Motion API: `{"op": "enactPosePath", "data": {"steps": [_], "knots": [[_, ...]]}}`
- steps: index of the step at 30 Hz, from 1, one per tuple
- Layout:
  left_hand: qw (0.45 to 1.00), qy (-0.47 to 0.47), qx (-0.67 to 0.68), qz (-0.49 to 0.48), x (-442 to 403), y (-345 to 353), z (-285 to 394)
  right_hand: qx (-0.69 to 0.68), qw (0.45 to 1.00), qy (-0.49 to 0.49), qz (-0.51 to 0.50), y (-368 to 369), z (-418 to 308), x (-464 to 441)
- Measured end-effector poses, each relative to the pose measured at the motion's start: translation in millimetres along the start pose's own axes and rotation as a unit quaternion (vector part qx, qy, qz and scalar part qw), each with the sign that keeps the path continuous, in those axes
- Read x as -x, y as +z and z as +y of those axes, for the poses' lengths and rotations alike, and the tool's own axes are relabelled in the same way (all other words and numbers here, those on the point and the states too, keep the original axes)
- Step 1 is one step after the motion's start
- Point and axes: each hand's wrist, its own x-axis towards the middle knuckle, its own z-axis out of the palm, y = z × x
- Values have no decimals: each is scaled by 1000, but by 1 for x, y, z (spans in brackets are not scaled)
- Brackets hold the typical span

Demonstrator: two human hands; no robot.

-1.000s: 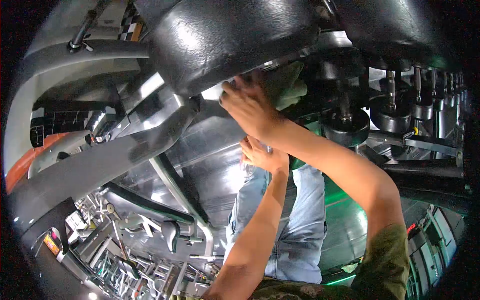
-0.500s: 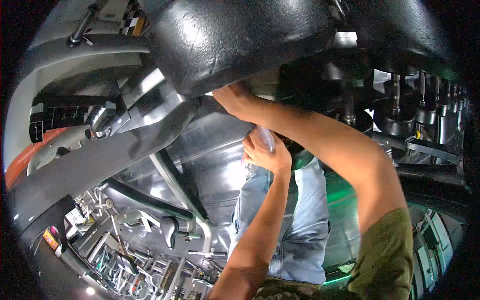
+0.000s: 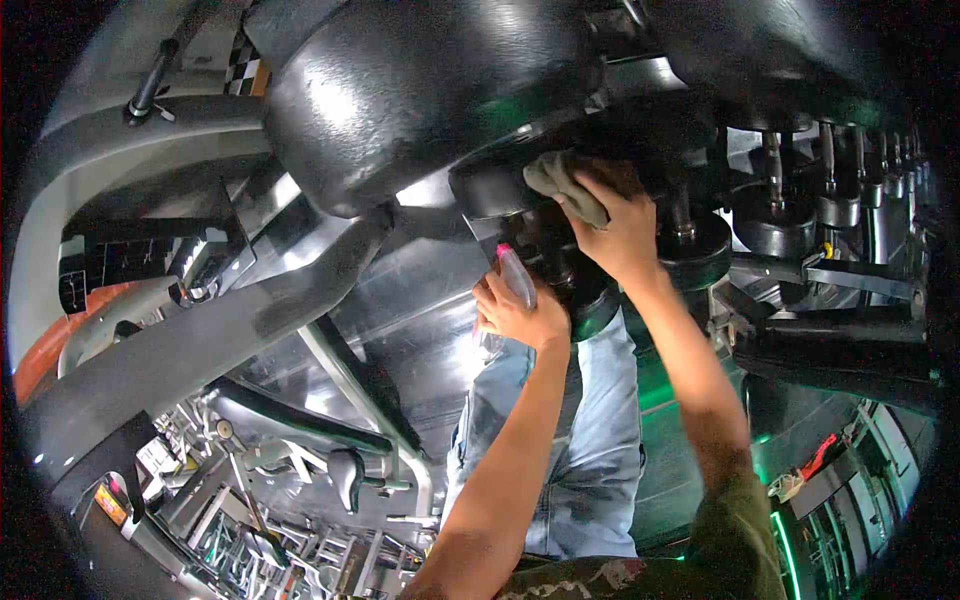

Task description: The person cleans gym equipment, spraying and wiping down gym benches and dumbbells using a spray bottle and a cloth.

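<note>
My left hand is closed around a clear plastic spray bottle with a pink tip pointing up. Its lower part is partly hidden by my fingers. Held in my right hand is a bunched grey-green cloth, up against the dark upper end of a black dumbbell on the rack; exact contact is hard to make out in shadow. The round lower head of a dumbbell shows between my forearms. Right of my right hand stands another black dumbbell with a metal handle.
A large black padded cushion overhangs from above. More dumbbells line the rack on the right. A grey machine frame crosses the left side, with a tubular stand below it. Gym machines fill the lower left.
My right hand has come out from under the cushion and moved right, and the cloth now shows in it. My left hand stays nearly in place with the bottle. The view has shifted slightly.
</note>
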Motion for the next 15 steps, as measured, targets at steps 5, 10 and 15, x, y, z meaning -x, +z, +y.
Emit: {"op": "enactPosePath", "data": {"steps": [5,10,15], "knots": [[1000,1,-20,-4,-2,3,-3,-171,931,293,132,11,-15,5],[1000,0,-24,13,-5,3,3,-232,866,424,127,20,14,38],[1000,-13,16,23,-6,-1,2,-321,830,414,193,-22,1,96]]}}
